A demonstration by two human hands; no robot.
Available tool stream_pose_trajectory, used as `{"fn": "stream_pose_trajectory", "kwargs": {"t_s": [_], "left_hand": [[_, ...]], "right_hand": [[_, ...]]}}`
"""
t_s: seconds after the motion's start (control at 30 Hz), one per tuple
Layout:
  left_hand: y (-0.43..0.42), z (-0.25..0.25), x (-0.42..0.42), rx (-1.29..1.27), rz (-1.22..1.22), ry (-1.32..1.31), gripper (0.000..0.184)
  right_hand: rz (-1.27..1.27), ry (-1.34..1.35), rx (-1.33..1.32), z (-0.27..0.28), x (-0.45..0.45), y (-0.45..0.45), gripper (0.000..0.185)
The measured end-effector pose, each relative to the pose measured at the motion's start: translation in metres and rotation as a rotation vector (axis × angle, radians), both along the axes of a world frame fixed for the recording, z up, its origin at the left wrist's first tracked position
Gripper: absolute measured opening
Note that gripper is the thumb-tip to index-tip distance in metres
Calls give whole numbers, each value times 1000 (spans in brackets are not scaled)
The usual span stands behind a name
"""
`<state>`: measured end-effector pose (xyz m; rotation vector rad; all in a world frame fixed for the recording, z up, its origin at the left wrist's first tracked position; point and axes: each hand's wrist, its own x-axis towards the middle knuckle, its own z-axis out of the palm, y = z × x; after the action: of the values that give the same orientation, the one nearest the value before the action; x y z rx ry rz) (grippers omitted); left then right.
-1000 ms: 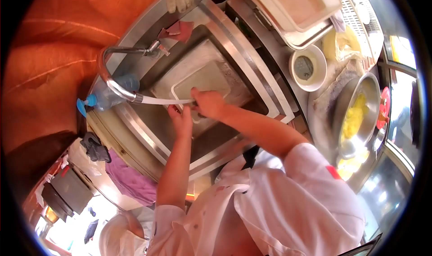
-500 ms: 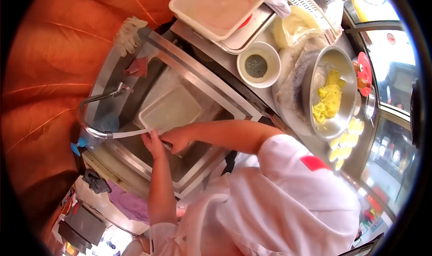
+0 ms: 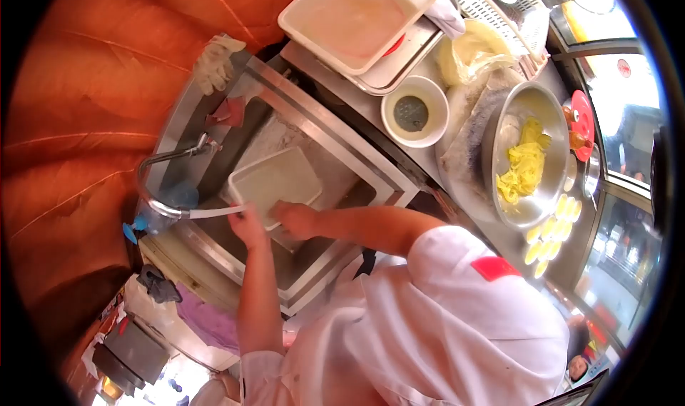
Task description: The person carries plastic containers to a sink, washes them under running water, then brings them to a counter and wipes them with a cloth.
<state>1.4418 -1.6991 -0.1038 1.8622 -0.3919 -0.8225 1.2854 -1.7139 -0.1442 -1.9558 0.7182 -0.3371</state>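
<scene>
Holds both bare hands low over the steel sink (image 3: 325, 106), with forearms reaching in from the near side. Brings the left hand (image 3: 248, 226) up to the far end of the white strand (image 3: 214, 212) at the mouth of the curved faucet (image 3: 145, 181), with fingers bent there; cannot tell running water from hose, nor a grip from a mere touch. Has the right hand (image 3: 295, 220) just beside the left, curled at the near edge of the rectangular tub (image 3: 277, 181); cannot tell from this view how wide or narrow the grip is, or what is in it, with the palm hidden. Leaves the tub in view inside the sink, partly covered by the hands.

Shows a clear bottle (image 3: 177, 198) with a blue pump top (image 3: 134, 227) behind the faucet, and pale gloves (image 3: 214, 65) and a pink cloth (image 3: 228, 112) along the sink's back rim. Includes, on the counter to the right, a large white tub (image 3: 349, 21) on a metal tray (image 3: 385, 82), a round white bowl (image 3: 439, 124) with something dark inside, a yellowish plastic bag (image 3: 474, 49), and a wide steel bowl (image 3: 521, 210) containing yellow strips (image 3: 524, 165). Shows a red plate (image 3: 584, 120) past the steel bowl, with small yellow cups (image 3: 553, 231) near it.
</scene>
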Motion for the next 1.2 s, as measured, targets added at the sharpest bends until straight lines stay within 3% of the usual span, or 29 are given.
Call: {"fn": "stream_pose_trajectory", "kwargs": {"t_s": [0.1, 0.2, 0.3, 0.37, 0.43, 0.47, 0.53, 0.63, 0.73, 0.8, 0.87, 1.0, 1.1, 1.2], "left_hand": [[7, -2, 1, -1, -10, -45, 40], [9, 16, 4, 37, 49, 16, 44], [6, 28, 13, -6, 85, 119, 47], [8, 30, 22, -20, 54, 209, 46], [7, 18, 21, 27, 73, 171, 49], [7, 12, 18, 31, 61, 165, 50], [5, 16, 7, 58, 73, 127, 51], [0, 33, -4, 77, 107, 104, 51], [14, 24, 25, 20, 108, 221, 48], [21, 27, 44, 11, 87, 313, 45], [17, 32, 44, 79, 119, 279, 43], [23, 38, 50, 151, 1, 311, 47], [38, 47, 24, -121, 129, 431, 52], [65, 7, -31, -153, 22, 492, 52]], "right_hand": [[89, -80, 211, 65, 18, -15, 40], [95, -165, 1, 9, 14, -1, 39], [170, 36, -229, -87, -29, -29, 40], [158, 51, -207, -94, -38, -33, 41], [62, 103, -77, -41, -25, -18, 43], [27, 13, -47, -31, -9, -4, 51], [-17, -99, 149, 20, 16, 0, 50], [16, -153, 137, 66, 26, -7, 44], [111, -47, 9, 28, 14, -12, 32], [184, 70, -139, -27, -13, -24, 23], [256, 39, -274, -55, -50, -43, 21], [240, 202, -236, -47, -55, -47, 18], [167, 286, -122, -1, -45, -34, 16], [111, 336, 25, 37, -4, -14, 16]]}}
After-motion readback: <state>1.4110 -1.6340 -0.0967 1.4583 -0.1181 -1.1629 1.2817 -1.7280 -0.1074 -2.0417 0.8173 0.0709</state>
